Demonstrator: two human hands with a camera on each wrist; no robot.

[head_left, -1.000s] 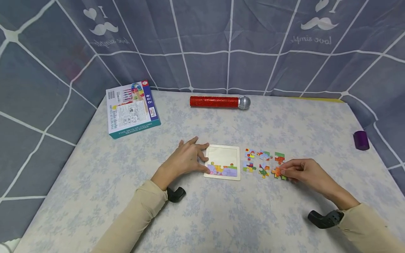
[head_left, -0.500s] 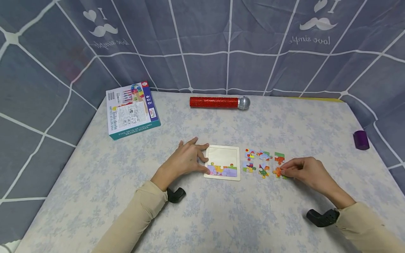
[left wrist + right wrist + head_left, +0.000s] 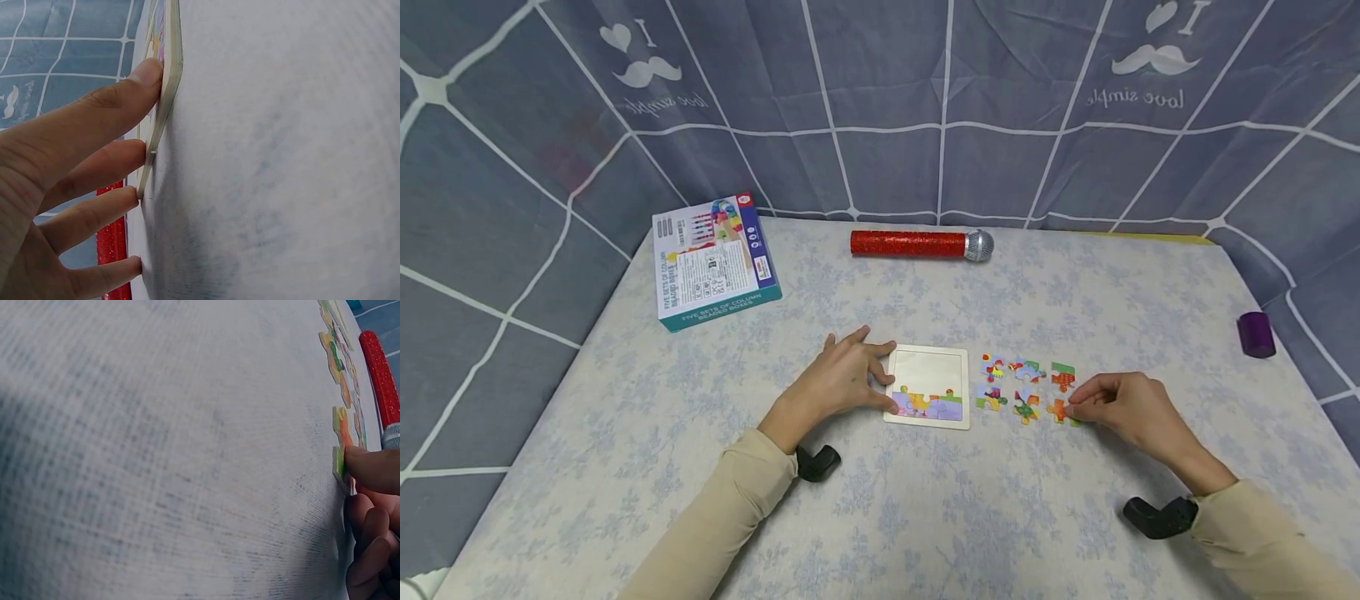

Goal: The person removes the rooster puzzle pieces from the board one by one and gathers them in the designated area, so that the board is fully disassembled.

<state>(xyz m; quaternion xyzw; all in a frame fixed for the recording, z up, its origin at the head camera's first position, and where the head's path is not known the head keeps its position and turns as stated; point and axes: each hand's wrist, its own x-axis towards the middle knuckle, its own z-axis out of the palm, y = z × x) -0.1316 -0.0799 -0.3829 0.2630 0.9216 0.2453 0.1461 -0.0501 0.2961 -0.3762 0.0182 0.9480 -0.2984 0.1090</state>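
A square puzzle tray [image 3: 966,387] with a pale rim lies flat, joined pieces [image 3: 928,405] filling its lower strip. My left hand [image 3: 838,375] is at its left side, fingers spread; in the left wrist view the thumb [image 3: 147,72] presses the tray's edge and other fingertips touch its side. To the right of the tray, loose pieces lie in two rows. At the near right end, my right hand [image 3: 1127,412] pinches an orange and green puzzle piece [image 3: 1057,409] by its right edge, partly covering it. The right wrist view shows the thumb [image 3: 372,469] on this piece.
Behind the tray lies a red glitter microphone [image 3: 910,243]. A bead-set box [image 3: 715,262] sits at the back left, and a purple cylinder [image 3: 1256,334] near the right edge. A grey curtain [image 3: 887,167] hangs along the table's back.
The orange and green piece has turned slightly and shifted a little right, into line with the others, with my right hand on it. My left hand and the tray have stayed put.
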